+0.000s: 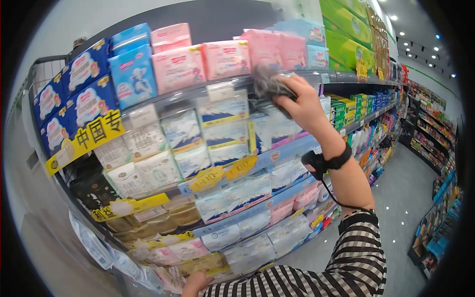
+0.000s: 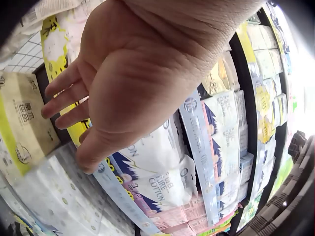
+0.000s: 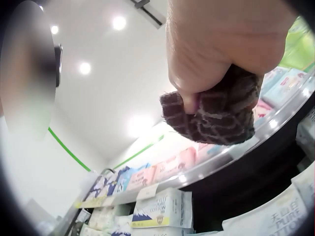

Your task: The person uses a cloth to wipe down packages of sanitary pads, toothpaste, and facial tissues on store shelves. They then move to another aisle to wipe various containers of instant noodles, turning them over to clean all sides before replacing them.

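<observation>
My right hand (image 1: 304, 104) grips a bunched dark grey cloth (image 1: 271, 85), which is blurred in the head view, at the front edge of the upper shelf (image 1: 341, 76). In the right wrist view, the checked cloth (image 3: 211, 115) is crumpled under my thumb and fingers, beside the clear shelf edge strip. Pink tissue packs (image 1: 226, 59) stand just behind that edge. Low down, my left hand (image 1: 198, 283) is beside the bottom-shelf packs, its fingers apart and holding nothing. Near it in the left wrist view are a beige pack (image 2: 27, 118) and white cotton tissue packs (image 2: 165, 184).
Dark blue packs (image 1: 89, 67) are stacked at the shelf's left end. Yellow price signs (image 1: 91, 138) stick out from the shelf edges. Clear bags of packs (image 1: 99, 247) hang at the lower left. To the right runs a tiled aisle (image 1: 391, 198) with another shelf unit (image 1: 430, 128).
</observation>
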Tool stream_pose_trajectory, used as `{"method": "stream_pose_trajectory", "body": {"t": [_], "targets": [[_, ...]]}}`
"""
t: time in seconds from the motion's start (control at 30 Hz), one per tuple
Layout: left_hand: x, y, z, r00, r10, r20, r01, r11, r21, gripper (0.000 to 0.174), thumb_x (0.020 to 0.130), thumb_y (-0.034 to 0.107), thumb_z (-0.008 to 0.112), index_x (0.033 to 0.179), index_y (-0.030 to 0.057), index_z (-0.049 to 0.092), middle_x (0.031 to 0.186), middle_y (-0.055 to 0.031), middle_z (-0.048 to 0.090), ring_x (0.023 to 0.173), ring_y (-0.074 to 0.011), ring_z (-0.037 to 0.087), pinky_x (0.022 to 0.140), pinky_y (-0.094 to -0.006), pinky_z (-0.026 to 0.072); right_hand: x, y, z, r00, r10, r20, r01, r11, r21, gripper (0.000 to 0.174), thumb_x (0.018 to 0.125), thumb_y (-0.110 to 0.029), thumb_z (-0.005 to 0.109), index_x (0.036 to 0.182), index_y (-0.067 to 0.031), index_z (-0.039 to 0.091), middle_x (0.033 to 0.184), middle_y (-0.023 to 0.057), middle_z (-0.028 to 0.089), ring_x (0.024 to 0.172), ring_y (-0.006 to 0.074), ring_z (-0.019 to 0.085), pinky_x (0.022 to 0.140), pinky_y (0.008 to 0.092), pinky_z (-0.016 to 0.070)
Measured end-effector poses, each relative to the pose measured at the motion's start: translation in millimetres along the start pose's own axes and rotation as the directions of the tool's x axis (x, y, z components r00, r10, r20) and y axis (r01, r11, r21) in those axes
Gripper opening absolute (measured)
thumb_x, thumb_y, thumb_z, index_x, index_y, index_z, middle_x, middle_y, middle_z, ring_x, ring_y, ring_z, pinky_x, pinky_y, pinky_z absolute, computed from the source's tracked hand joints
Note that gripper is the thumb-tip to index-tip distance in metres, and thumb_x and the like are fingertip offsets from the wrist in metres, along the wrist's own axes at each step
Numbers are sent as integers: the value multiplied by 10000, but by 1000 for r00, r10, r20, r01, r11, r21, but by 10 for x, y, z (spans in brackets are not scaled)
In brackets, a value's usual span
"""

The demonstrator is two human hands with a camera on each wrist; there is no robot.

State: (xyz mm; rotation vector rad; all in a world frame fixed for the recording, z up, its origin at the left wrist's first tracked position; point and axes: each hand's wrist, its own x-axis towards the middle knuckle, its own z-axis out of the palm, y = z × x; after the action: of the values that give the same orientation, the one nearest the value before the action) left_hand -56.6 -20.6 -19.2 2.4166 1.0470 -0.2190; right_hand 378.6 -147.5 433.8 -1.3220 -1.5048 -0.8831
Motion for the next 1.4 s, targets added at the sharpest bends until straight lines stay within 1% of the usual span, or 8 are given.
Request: {"method": "stream_pose_trajectory", "body": {"t": [0.13,0.27,0.43,0.53,1.03,1.1,1.2,1.4], "targets": [[-61,-377,61,998,57,-15,-57,998,-11,607,795,466,650,1236,54,595,1155,-236,639,1050,-386,619,904,-445,494,144,-488,164,999,2,49,-22,910,413,396,761,-54,694,1153,-63,642,967,127,621,905,296,574,814,347,458],[-313,-535,-75,1000,16,12,-16,999,-52,606,808,454,645,1248,42,587,1166,-235,634,1068,-383,612,922,-437,485,341,-927,547,963,-268,17,268,963,1,399,740,-36,686,1137,-49,645,926,126,605,891,285,558,783,346,463],[-504,-809,2,998,-67,-12,65,986,-152,599,802,444,659,1245,46,596,1170,-230,636,1079,-379,610,929,-437,483,374,-1502,759,974,-192,117,141,928,344,381,740,-61,681,1120,-54,652,929,128,612,887,315,580,780,373,487],[-657,-919,70,996,-88,21,90,986,-141,594,798,444,667,1243,57,602,1156,-222,645,1074,-375,613,920,-441,489,540,-1666,1071,974,-156,-166,169,984,63,386,732,-58,689,1117,-54,656,931,124,612,876,312,587,769,381,494],[-1094,-1209,347,977,-97,-189,52,972,-228,573,805,428,676,1220,43,592,1098,-244,652,1026,-392,623,886,-445,496,637,-3089,1916,881,-473,26,452,855,255,301,692,-89,695,988,-103,646,901,105,594,894,323,564,772,401,506],[-1095,-1189,365,980,-100,-170,55,966,-253,572,804,423,681,1222,43,592,1112,-244,648,1039,-390,619,894,-439,494,856,-3253,2121,865,-416,-282,466,873,142,353,689,-78,699,1037,-119,657,891,96,586,885,308,569,736,396,499],[-1132,-1033,243,991,-65,-116,37,972,-233,573,800,414,694,1224,42,594,1119,-239,649,1048,-389,618,901,-431,493,887,-3539,2389,842,-528,-113,524,849,-65,95,676,-121,633,739,-55,659,832,106,621,841,284,586,713,375,520],[-985,-1361,515,993,-91,-70,71,966,-249,636,752,447,742,1221,41,602,1063,-229,674,1006,-380,644,883,-438,502,280,-3351,1970,831,-556,17,496,754,430,234,642,-107,688,874,-83,664,875,71,597,866,268,550,681,376,503]]}}
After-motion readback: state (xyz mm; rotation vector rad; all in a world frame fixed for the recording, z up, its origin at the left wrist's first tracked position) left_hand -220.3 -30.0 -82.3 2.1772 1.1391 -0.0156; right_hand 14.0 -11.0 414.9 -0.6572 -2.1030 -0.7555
